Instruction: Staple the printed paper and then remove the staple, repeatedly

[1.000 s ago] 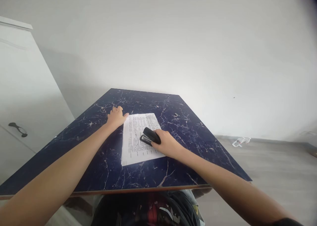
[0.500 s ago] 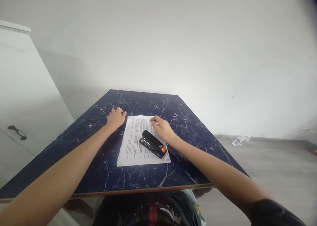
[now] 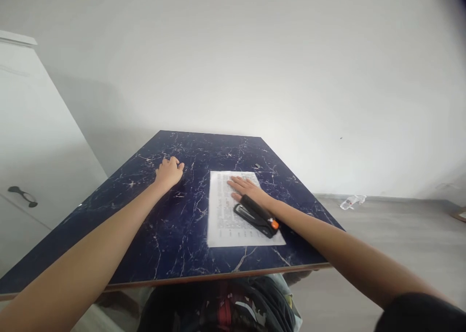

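Observation:
Printed sheets of paper point(image 3: 222, 230) lie on the dark blue marbled table point(image 3: 174, 244). My right hand point(image 3: 249, 189) presses flat on their upper part, fingers stretched out and open. A black stapler point(image 3: 257, 216) with an orange piece at its near end rests slantwise on the paper, just below that hand; whether the two touch I cannot tell. To the left of the sheets, my left hand point(image 3: 169, 172) rests on the bare tabletop with its fingers loosely bent and thumb apart. It is open and holds nothing.
A small dark object point(image 3: 257, 166) lies on the table beyond the paper. The table's far end meets a white wall point(image 3: 233, 60). On the left stands a white cabinet point(image 3: 40, 128); at right, a clear plastic item point(image 3: 352, 202) lies on the floor.
The paper has slid right across the table with the stapler on it. My right hand has moved right too, and its bent fingers have flattened onto the sheet. My left hand stays put.

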`<state>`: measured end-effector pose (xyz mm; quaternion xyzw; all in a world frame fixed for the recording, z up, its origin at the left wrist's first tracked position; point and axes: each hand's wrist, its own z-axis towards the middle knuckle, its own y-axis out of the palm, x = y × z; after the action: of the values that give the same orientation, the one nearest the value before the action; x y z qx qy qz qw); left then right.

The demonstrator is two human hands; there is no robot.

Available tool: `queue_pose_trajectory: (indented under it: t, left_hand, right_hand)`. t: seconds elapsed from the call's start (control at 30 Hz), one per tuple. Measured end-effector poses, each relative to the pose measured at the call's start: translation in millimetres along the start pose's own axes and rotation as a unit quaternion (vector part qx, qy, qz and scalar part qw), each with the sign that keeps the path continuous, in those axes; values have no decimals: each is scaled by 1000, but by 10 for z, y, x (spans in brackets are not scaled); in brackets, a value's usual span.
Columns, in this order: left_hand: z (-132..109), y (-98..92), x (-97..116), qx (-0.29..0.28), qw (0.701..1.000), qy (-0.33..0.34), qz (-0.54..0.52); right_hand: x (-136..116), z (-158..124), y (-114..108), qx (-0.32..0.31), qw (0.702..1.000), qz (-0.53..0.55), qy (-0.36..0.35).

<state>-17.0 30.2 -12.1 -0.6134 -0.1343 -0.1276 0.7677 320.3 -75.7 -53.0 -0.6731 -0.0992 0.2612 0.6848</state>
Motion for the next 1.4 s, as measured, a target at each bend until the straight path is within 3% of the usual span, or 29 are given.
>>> queue_pose_trajectory:
  t: [0.13, 0.27, 0.4, 0.57, 0.67, 0.8, 1.13, 1.3, 1.4]
  left_hand:
    - [-20, 27, 27, 6, 1000, 7, 8]
    - [2, 56, 13, 10, 1000, 19, 17]
    - [121, 10, -130, 12, 1000, 20, -16]
    - [254, -102, -325, 20, 999, 12, -36]
    - [286, -121, -384, 37, 998, -3, -50]
    - [319, -116, -439, 67, 995, -29, -65]
    - [301, -339, -485, 161, 983, -49, -68]
    - [307, -405, -526, 210, 970, -59, -110]
    - [315, -426, -536, 215, 968, -59, -114]
  right_hand:
    - [407, -470, -166, 1, 999, 4, 49]
    - [505, -586, -346, 19, 997, 46, 65]
    - [560, -399, -479, 71, 992, 43, 98]
    - [765, -22, -372, -15, 984, -23, 179]
    - [752, 217, -260, -23, 981, -46, 187]
    - [410, 689, -150, -14, 989, -46, 137]
    - [-1238, 2270, 239, -19, 999, 20, -19]
    - [-1557, 2544, 316, 3, 998, 46, -52]
    - [-1524, 2457, 297, 11, 988, 56, -146]
